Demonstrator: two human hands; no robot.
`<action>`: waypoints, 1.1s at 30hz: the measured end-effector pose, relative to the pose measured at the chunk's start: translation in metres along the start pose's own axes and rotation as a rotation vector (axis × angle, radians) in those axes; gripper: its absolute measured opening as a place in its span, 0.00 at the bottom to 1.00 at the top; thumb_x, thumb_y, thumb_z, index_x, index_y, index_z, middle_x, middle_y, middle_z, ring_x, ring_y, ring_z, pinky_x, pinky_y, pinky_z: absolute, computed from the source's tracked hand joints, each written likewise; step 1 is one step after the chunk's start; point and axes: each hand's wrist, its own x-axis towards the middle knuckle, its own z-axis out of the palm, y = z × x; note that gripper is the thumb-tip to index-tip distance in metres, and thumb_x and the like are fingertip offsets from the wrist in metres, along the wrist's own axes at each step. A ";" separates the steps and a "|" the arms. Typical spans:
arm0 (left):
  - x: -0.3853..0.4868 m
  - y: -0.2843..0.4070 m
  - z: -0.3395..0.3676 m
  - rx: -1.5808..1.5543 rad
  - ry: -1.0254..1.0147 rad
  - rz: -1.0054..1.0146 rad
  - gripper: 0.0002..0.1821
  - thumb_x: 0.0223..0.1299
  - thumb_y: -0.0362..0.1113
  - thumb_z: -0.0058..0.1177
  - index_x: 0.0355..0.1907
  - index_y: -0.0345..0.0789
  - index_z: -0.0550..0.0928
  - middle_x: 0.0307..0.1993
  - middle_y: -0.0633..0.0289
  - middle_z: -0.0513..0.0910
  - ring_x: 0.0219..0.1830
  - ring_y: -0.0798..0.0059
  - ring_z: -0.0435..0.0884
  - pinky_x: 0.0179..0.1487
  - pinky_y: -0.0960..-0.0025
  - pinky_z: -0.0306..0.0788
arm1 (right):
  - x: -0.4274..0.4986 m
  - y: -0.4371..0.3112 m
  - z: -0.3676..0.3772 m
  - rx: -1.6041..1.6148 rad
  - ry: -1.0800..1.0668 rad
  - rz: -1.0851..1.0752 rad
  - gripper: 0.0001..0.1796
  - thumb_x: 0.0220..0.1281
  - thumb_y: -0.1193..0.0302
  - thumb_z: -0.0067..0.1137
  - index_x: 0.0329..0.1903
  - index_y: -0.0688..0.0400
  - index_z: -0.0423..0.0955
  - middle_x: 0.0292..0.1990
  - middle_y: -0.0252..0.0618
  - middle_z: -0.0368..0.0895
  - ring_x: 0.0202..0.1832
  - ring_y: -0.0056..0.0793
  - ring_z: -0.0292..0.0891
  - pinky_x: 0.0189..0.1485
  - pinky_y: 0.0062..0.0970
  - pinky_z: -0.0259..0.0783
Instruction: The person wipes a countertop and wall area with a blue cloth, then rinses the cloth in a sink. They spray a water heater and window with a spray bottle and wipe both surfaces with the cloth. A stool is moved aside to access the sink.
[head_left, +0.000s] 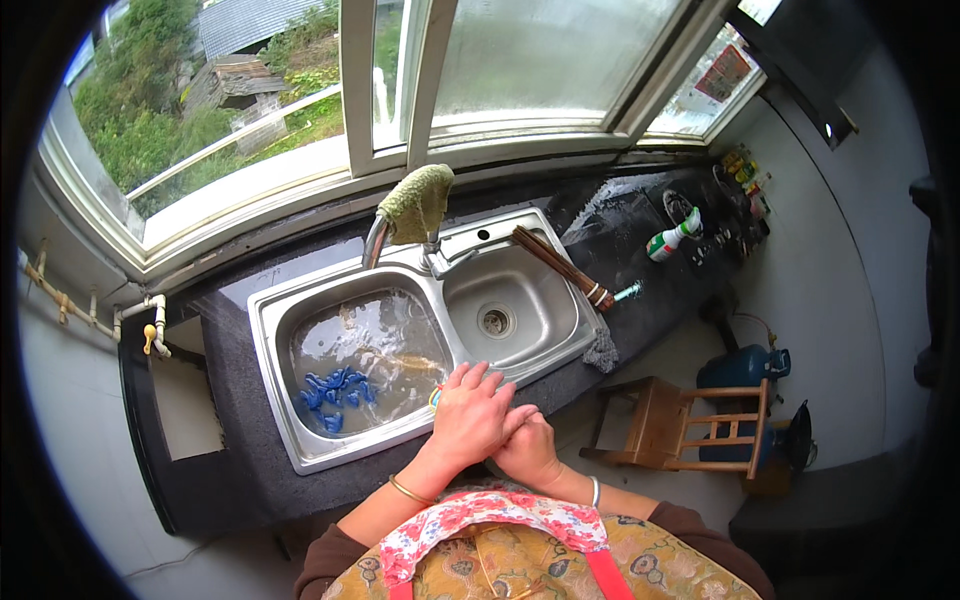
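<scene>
My left hand (472, 412) is stretched over the front rim of the steel double sink, its palm hidden. My right hand (527, 446) touches it, fingers curled; whether it holds something cannot be seen. A small blue and yellow object (435, 398) peeks out beside my left hand, mostly covered. Murky water fills the left basin (283, 375), and a crumpled blue cloth (330, 394) lies in it. The right basin (536, 281) holds no water, and its drain strainer shows. A green towel (417, 202) drapes over the faucet (375, 241).
A bundled-stick brush (559, 266) rests across the right basin's edge, near a grey rag (601, 351). Farther right on the dark counter stands a spray bottle (670, 238). A wooden chair (667, 424) and blue gas cylinder (739, 367) are on the floor at right.
</scene>
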 end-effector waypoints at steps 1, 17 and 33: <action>0.001 0.002 -0.001 -0.001 -0.021 0.010 0.22 0.62 0.55 0.59 0.44 0.37 0.87 0.45 0.56 0.87 0.58 0.53 0.81 0.65 0.48 0.68 | -0.002 0.000 0.000 0.026 0.020 -0.002 0.08 0.53 0.66 0.68 0.26 0.55 0.78 0.22 0.42 0.81 0.25 0.49 0.80 0.29 0.45 0.75; -0.018 -0.003 0.006 -0.050 0.133 -0.012 0.25 0.59 0.58 0.60 0.38 0.35 0.87 0.45 0.51 0.85 0.61 0.48 0.78 0.67 0.45 0.67 | -0.004 -0.003 0.005 0.041 -0.058 0.053 0.18 0.57 0.65 0.69 0.49 0.56 0.78 0.31 0.50 0.85 0.33 0.57 0.82 0.32 0.46 0.77; -0.153 -0.036 -0.042 -0.235 0.217 -0.588 0.11 0.68 0.28 0.56 0.49 0.27 0.84 0.44 0.52 0.87 0.48 0.62 0.86 0.56 0.65 0.76 | -0.017 0.147 -0.176 0.331 0.325 0.517 0.08 0.54 0.75 0.69 0.33 0.65 0.78 0.26 0.36 0.81 0.31 0.17 0.77 0.34 0.26 0.75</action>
